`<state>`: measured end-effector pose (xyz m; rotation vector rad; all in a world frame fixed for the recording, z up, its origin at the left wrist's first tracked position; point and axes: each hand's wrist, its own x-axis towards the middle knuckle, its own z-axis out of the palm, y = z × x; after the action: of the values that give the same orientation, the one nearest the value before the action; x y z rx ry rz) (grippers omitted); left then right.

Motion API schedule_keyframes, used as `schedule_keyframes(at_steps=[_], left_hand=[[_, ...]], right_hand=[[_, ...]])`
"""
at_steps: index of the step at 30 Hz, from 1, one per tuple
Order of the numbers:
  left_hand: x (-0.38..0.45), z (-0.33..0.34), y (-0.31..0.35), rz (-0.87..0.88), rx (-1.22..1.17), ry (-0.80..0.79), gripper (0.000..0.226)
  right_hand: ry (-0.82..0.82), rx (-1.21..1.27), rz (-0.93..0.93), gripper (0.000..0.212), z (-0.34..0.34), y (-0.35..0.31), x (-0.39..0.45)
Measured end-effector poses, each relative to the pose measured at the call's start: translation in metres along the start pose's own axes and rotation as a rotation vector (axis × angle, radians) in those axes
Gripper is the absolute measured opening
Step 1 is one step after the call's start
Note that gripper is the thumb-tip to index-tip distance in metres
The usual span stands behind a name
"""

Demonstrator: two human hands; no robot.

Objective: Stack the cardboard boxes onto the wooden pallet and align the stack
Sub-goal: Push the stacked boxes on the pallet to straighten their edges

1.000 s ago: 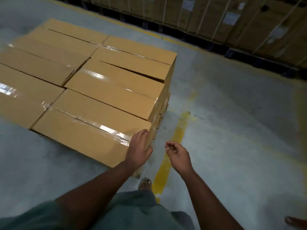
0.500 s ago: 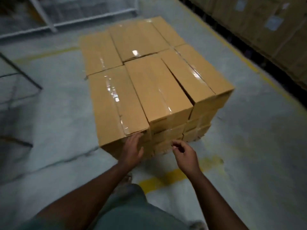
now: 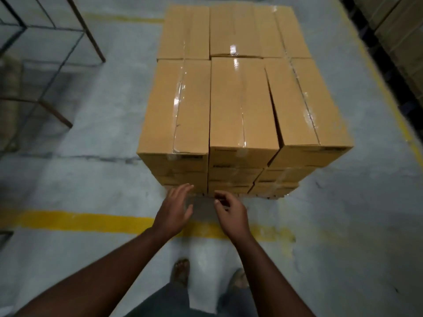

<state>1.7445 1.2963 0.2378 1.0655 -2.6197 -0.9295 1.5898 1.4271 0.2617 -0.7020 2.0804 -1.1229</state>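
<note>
Dark printed labels on the near end faces of the stacked cardboard boxes (image 3: 242, 106), centre of frame, too blurred to read. Pale labels on the cartons (image 3: 402, 30) at upper right likewise illegible. No other text, numbers or signs legible.

Stacked cardboard boxes (image 3: 240, 106), left hand (image 3: 175, 212) spread, right hand (image 3: 231, 215) loosely curled

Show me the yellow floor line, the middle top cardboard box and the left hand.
yellow floor line (image 3: 80, 221), head view, painted stripe.
middle top cardboard box (image 3: 240, 106), head view, taped top.
left hand (image 3: 175, 211), head view, back of hand.
</note>
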Motion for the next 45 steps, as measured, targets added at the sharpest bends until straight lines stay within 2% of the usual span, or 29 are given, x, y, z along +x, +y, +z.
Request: schedule_keyframes(at_steps=[6, 12, 16, 19, 23, 28, 31, 33, 35, 40, 45], left_hand=[[-0.006, 0.094, -0.015, -0.135, 0.021, -0.043, 0.060], [0.057, 0.223, -0.045, -0.277, -0.032, 0.065, 0.064], [0.090, 0.307, -0.075, -0.281, -0.069, 0.092, 0.071], [0.107, 0.371, -0.120, -0.276, -0.121, 0.169, 0.086], [0.136, 0.429, -0.188, -0.259, -0.118, 0.374, 0.105], [0.165, 0.458, -0.241, -0.067, -0.030, 0.525, 0.106], [0.170, 0.466, -0.262, -0.009, 0.051, 0.574, 0.111], [0.171, 0.467, -0.268, 0.000, 0.076, 0.573, 0.117], [0.172, 0.464, -0.270, -0.015, 0.086, 0.551, 0.121], [0.170, 0.458, -0.266, -0.058, 0.119, 0.476, 0.130], [0.172, 0.458, -0.265, -0.087, 0.143, 0.441, 0.132]], right_hand=[[-0.049, 0.131, 0.077, 0.032, -0.004, 0.095, 0.037], [-0.054, 0.148, 0.064, 0.035, -0.001, 0.214, 0.127], [-0.003, 0.166, 0.019, 0.035, 0.028, 0.284, 0.174], [0.071, 0.069, -0.162, 0.034, 0.065, 0.337, 0.207], [0.234, -0.099, -0.493, 0.038, 0.107, 0.398, 0.262], [0.260, -0.304, -0.825, 0.045, 0.141, 0.453, 0.310], [0.212, -0.563, -0.869, 0.057, 0.139, 0.475, 0.321], [0.203, -0.811, -0.850, 0.072, 0.128, 0.484, 0.323], [0.164, -0.942, -0.826, 0.088, 0.120, 0.487, 0.320], [0.153, -0.938, -0.779, 0.095, 0.125, 0.481, 0.310], [0.202, -0.943, -0.778, 0.091, 0.135, 0.481, 0.311]])
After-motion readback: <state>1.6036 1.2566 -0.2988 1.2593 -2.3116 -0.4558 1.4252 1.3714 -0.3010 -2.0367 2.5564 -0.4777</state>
